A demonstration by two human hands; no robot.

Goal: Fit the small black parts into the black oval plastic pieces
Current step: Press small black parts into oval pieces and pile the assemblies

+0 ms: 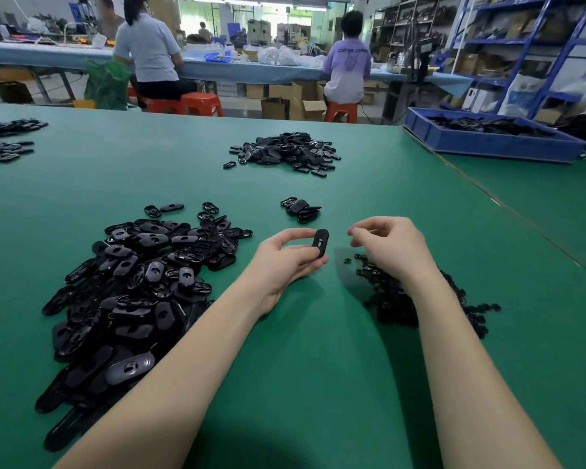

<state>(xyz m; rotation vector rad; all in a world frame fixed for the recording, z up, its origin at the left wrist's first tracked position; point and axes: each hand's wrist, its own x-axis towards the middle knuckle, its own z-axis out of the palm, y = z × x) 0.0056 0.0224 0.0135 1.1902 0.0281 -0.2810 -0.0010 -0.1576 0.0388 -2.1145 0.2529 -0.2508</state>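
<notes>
Piece in hand: the left hand [286,257] pinches one black oval piece [320,242] upright between thumb and fingers, its slot facing the camera; whether the slot is filled is too small to tell.
Right hand [386,243]: fingers curled inward with the tips drawn together, just beside the oval piece; a small part may be pinched there, but none shows, so I cannot tell.
Small black parts [420,299]: a loose heap under and behind the right wrist, with a few strays below the right fingertips.
Supply: a large pile of oval pieces [139,282] lies outward of the left fingers, beside the left forearm.
Done, by my reading: the short stack [301,208] just beyond the fingers and the far pile [285,152] are probably finished pieces; not certain.
Left to do: judged from the large pile, most of the work remains.
Open room: bare green table [318,384] between the forearms and ahead of the fingers up to the short stack.
Edges: a seam in the table runs well to the right of the right fingers; a blue bin [487,143] stands beyond it, far off.
</notes>
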